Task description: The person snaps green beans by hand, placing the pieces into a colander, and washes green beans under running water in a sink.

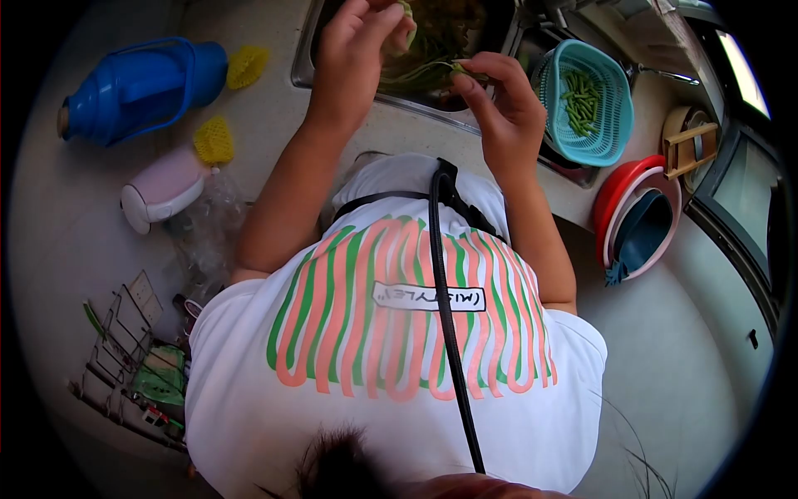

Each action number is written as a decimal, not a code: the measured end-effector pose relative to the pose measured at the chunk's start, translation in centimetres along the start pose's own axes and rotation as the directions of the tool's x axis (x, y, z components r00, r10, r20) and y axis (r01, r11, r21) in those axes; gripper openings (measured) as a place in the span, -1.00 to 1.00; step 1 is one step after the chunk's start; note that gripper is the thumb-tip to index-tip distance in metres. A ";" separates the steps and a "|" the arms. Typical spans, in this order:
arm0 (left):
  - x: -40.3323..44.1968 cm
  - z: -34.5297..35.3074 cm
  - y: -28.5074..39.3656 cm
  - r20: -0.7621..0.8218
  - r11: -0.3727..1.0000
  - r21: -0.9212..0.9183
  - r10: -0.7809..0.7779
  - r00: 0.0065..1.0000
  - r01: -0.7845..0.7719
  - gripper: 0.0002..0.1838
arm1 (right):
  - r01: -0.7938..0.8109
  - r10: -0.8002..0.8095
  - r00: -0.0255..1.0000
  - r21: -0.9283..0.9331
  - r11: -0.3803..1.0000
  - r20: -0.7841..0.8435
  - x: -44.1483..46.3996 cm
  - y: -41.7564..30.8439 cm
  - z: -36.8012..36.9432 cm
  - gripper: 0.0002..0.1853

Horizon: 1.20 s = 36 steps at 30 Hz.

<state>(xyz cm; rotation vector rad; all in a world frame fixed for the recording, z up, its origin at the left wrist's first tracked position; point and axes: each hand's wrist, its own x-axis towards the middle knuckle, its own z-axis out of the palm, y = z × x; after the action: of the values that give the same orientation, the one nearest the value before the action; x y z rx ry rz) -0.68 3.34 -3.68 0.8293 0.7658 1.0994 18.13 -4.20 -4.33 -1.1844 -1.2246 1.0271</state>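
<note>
Over the sink, my left hand (353, 46) is closed, with pale green beans (407, 12) showing at its fingertips; the top of this hand is cut off by the frame edge. To its right, my right hand (507, 104) pinches the end of a long green bean (439, 65) between thumb and forefinger. More long green beans lie below the hands in the metal sink (303, 71), partly hidden by the fingers. Short pieces of green bean (582, 101) fill part of a turquoise colander (622, 104), just right of my right hand.
On the left stand a blue thermos flask (137, 87), two yellow scrubbers (247, 66) and a pink-and-white jug (166, 185). A wire rack (125, 333) is at lower left. Right of the colander, a red basin (611, 195) holds other basins, beside a window frame (736, 224).
</note>
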 end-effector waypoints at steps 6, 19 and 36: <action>-1.6 1.9 1.3 0.134 0.793 0.609 -0.086 0.987 -0.013 -0.76 | 0.117 -0.118 0.993 -0.026 0.993 -0.008 0.7 -0.4 -0.6 -0.81; -2.2 2.7 1.2 0.152 0.646 0.751 0.031 0.988 -0.136 -0.84 | 0.290 -0.243 0.957 -0.429 0.855 0.161 1.5 -2.5 -1.3 -0.79; -1.4 0.6 -0.3 0.207 0.829 0.559 -0.146 0.967 0.005 -0.63 | -0.131 -0.143 0.797 -0.400 0.907 -0.587 0.0 -1.3 -10.1 -0.79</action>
<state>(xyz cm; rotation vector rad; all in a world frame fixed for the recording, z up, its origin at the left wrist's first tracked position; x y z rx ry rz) -0.39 1.81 -3.47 1.3887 0.9174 0.6803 28.15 -5.34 -2.69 -1.6830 -0.9370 0.3005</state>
